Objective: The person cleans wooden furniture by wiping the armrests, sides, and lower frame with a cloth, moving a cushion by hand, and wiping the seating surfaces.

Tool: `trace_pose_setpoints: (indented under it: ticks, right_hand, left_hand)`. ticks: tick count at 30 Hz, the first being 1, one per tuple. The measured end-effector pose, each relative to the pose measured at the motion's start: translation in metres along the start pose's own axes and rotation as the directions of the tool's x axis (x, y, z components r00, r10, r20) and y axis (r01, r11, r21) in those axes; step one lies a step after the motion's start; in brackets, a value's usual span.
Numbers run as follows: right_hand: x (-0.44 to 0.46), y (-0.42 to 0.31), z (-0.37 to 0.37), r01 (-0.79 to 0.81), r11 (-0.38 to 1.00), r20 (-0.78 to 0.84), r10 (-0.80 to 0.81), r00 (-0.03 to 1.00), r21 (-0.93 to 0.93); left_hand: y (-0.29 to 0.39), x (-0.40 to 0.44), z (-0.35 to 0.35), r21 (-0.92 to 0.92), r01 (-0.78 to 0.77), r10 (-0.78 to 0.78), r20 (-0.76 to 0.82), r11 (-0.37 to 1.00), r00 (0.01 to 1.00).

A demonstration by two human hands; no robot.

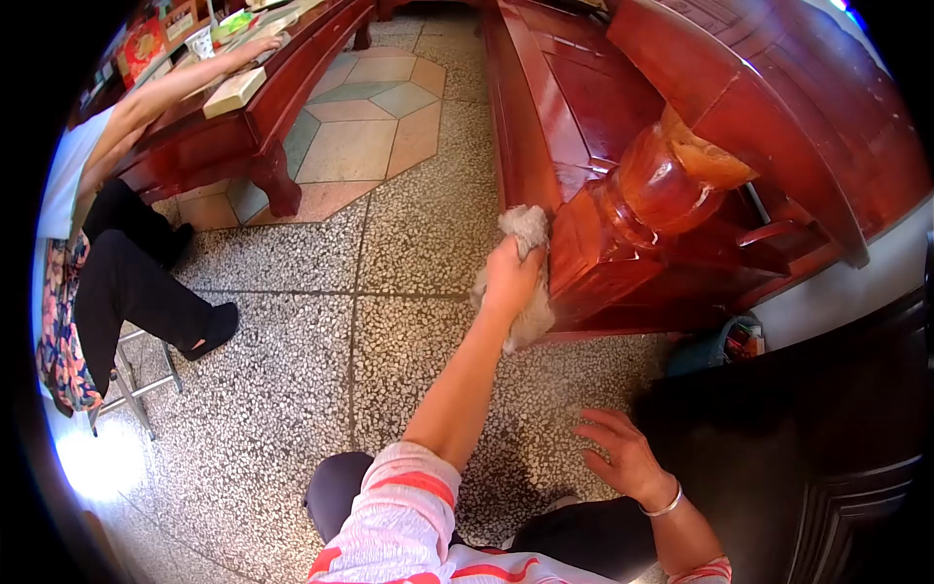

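From the head camera, a left hand (512, 277) closes its fingers around a rumpled cloth (529, 326) just off centre toward three o'clock, beside a glossy wooden bench post (593, 224). Between four and five o'clock, the right hand (630, 459) hangs with fingers loosely spread.

Speckled terrazzo floor (282, 384), polygonal tile inlay (350, 146) running partly under a low red-brown wooden table (229, 141). On table: white cup (201, 42), pale block (235, 92) at near corner. Second person (146, 277), black trousers, seated on metal-legged stool (146, 392), arm over table. Right: blue bin (699, 353), partly filled; dark panelled woodwork (866, 467).
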State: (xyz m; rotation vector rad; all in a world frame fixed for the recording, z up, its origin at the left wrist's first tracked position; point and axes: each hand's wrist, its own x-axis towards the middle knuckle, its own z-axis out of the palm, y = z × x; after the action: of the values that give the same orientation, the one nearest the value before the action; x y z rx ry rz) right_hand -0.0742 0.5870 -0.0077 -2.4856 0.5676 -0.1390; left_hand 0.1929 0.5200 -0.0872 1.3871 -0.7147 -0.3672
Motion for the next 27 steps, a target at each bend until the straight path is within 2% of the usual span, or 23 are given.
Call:
trace_pose_setpoints:
  ticks: [3,7,10,13,16,17,19,20,23,24,27]
  right_hand:
    - [0.005,0.002,0.001,0.021,1.000,0.006,-0.021,1.000,0.000]
    - [0.010,0.006,0.009,0.050,0.999,0.008,-0.050,0.999,0.003]
    - [0.015,0.001,0.008,0.044,0.999,0.028,-0.045,0.999,0.022]
    - [0.015,0.001,0.007,0.045,0.998,-0.011,-0.044,0.999,0.047]
    - [0.011,0.001,0.001,0.026,0.998,-0.027,-0.025,0.999,0.053]
    - [0.009,0.004,0.000,0.022,0.998,-0.029,-0.020,0.999,0.053]
    - [0.005,0.006,-0.001,0.008,0.998,-0.027,-0.006,1.000,0.058]
    - [0.003,0.006,-0.001,0.001,0.999,-0.015,0.000,1.000,0.053]
    - [0.006,0.008,-0.003,-0.002,1.000,0.007,0.002,1.000,0.022]
    - [0.007,0.009,-0.003,-0.001,1.000,0.009,0.001,1.000,0.009]
    - [0.012,0.011,-0.004,0.002,1.000,0.006,-0.002,1.000,0.027]
  left_hand:
    - [0.002,-0.023,-0.002,0.038,-0.071,0.071,0.000,0.997,0.998]
    - [0.017,-0.034,-0.014,0.024,-0.139,0.135,0.123,0.990,0.983]
    - [0.041,-0.028,-0.015,-0.070,-0.174,0.184,0.173,0.982,0.968]
    - [0.082,-0.008,-0.012,-0.036,-0.425,0.427,0.084,0.904,0.900]
    - [0.104,0.029,-0.010,0.046,-0.302,0.278,0.279,0.952,0.919]
    - [0.113,0.038,-0.010,0.144,-0.197,0.146,0.306,0.970,0.941]
    - [0.126,0.054,-0.008,0.245,-0.219,0.101,0.417,0.945,0.903]
    - [0.129,0.055,-0.007,0.296,-0.251,0.119,0.400,0.922,0.909]
    - [0.113,0.048,-0.007,0.284,-0.391,0.267,0.390,0.875,0.881]
    - [0.111,0.041,-0.008,0.231,-0.473,0.396,0.311,0.850,0.864]
    - [0.114,0.018,-0.016,0.347,-0.520,0.434,0.298,0.781,0.850]
